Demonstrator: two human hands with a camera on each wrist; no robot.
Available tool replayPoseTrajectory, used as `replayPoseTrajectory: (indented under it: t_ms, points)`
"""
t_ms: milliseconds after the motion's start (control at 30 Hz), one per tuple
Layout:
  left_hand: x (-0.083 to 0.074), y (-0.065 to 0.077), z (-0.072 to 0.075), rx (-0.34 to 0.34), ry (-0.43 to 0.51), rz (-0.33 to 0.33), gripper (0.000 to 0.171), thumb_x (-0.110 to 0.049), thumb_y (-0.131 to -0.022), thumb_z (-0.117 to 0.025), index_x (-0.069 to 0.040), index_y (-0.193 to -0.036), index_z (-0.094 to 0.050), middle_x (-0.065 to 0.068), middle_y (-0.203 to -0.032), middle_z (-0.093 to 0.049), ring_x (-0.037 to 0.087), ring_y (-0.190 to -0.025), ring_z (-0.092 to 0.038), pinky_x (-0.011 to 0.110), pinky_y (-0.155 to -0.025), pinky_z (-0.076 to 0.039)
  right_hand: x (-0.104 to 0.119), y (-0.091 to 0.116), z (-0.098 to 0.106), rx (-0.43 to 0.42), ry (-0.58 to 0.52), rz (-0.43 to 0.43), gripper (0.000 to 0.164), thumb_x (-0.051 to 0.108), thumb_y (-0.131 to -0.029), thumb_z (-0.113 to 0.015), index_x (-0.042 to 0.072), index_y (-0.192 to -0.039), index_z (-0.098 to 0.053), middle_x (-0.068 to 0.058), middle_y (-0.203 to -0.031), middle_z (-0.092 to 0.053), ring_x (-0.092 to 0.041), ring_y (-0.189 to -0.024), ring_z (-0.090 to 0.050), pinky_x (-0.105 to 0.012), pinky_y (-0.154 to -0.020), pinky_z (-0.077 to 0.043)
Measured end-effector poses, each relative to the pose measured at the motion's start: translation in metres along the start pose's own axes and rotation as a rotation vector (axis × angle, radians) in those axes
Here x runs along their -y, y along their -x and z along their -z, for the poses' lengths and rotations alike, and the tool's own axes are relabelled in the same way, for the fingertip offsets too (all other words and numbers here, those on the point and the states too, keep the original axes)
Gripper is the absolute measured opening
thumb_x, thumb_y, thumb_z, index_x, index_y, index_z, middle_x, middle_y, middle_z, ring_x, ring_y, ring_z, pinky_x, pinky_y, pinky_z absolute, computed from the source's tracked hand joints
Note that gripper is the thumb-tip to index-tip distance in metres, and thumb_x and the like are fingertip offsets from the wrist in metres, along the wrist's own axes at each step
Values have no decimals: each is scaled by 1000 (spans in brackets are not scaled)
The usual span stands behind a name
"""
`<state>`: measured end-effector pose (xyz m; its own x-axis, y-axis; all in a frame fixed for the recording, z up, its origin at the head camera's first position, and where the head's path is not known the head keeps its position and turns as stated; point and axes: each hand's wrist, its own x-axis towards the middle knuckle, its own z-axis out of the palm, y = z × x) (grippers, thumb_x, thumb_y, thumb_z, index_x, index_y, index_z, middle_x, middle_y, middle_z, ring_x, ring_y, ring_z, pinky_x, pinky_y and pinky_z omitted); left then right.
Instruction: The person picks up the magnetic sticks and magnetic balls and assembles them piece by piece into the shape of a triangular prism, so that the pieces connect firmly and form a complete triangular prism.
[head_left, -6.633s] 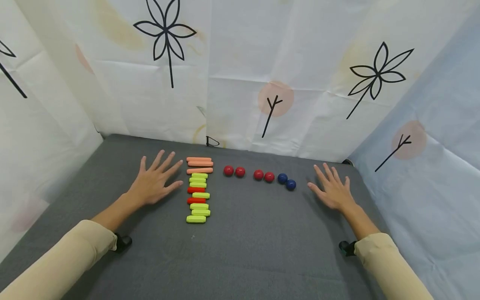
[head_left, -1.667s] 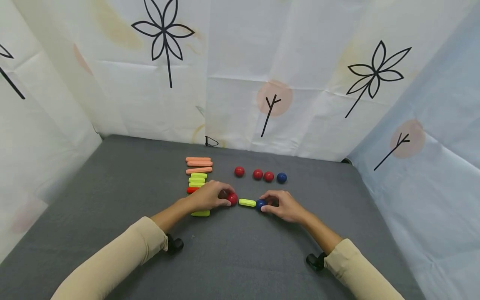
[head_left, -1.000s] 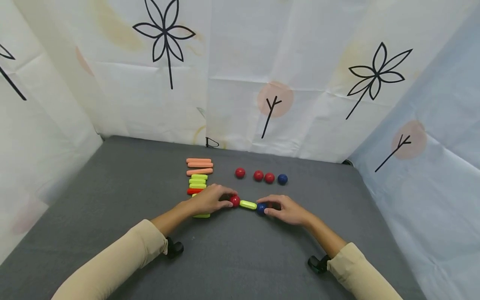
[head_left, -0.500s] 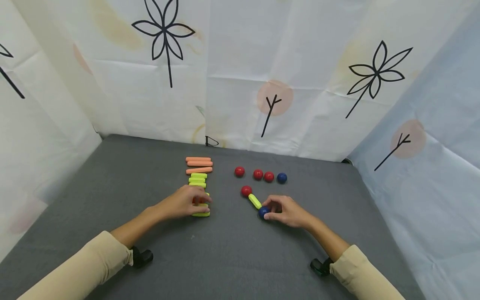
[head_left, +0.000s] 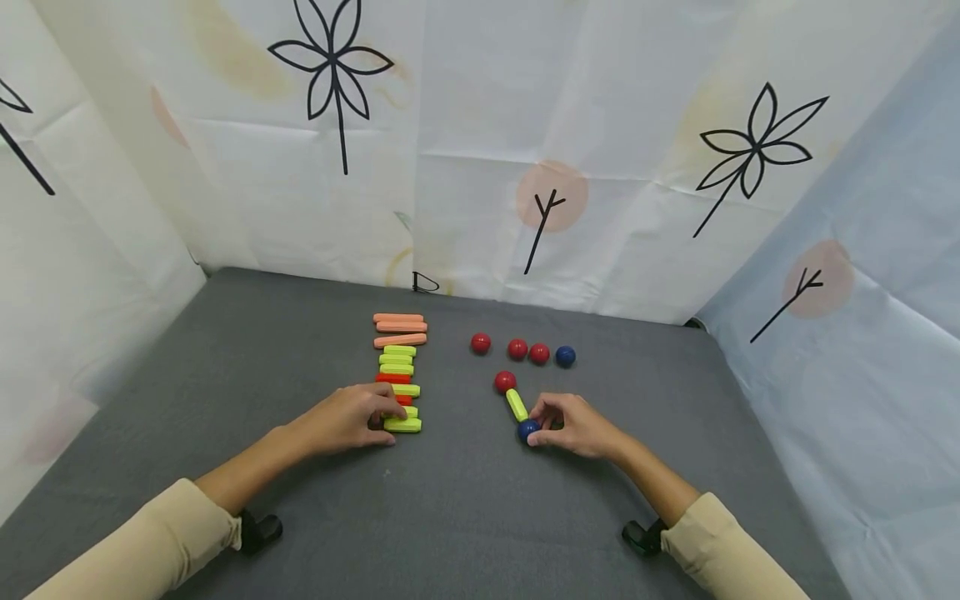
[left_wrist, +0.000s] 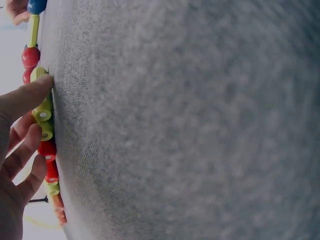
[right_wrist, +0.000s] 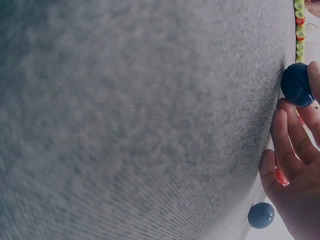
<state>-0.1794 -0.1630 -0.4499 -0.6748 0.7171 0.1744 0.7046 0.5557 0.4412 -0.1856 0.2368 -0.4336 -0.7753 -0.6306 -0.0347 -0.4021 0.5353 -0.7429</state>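
My right hand [head_left: 576, 425] pinches a blue ball [head_left: 527, 431] between thumb and fingers. From that ball a yellow-green toy rod [head_left: 517, 406] runs up to a red ball [head_left: 505, 382], end to end in one line. At the near end of a column of rods, my left hand [head_left: 347, 419] grips the nearest yellow-green rod [head_left: 405, 425], thumb on its near side and fingers over the far side. In the left wrist view the thumb overlaps this rod [left_wrist: 43, 111], whose end shows a small bright disc. The blue ball [right_wrist: 297, 85] shows large in the right wrist view.
Beyond the left hand the column continues with yellow-green rods [head_left: 397, 360], red rods [head_left: 393, 378] and orange rods [head_left: 401, 340]. A row of red balls [head_left: 517, 349] and one blue ball [head_left: 566, 356] lies further back on the grey cloth. Patterned white sheets enclose the table.
My left hand has let go of the red ball and moved left to the rod column. The red ball and its rod have swung up and away, still joined to the blue ball.
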Motion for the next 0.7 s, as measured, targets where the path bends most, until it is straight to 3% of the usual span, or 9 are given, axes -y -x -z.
replayPoseTrajectory:
  t_ms: [200,367,700]
  points:
    - [-5,-2,-1,-18,-37,-21,21,-18,-82,-83,-16,-100,-74,-10,-91,-57,3,-71,-49,22,-64,-45,0,1,-2,-9,-5,6,25,21,-85,-80,8,-100,-66,2,-90,-65,-10,-80,-60,-26,-72,-51]
    - [-11,-9,-6,-40,-8,-35,20,-17,-85,-80,-17,-104,-74,-8,-98,-59,3,-72,-49,21,-64,-44,-2,1,-3,-15,-11,20,23,21,-85,-80,9,-98,-66,3,-88,-64,-10,-79,-59,-26,-72,-51]
    - [-40,-51,-23,-35,128,-44,21,-19,-88,-78,-14,-107,-74,-7,-97,-65,6,-76,-54,21,-68,-47,-2,1,-3,-19,-10,11,23,22,-85,-81,9,-98,-66,3,-88,-64,-10,-79,-60,-26,-72,-51]
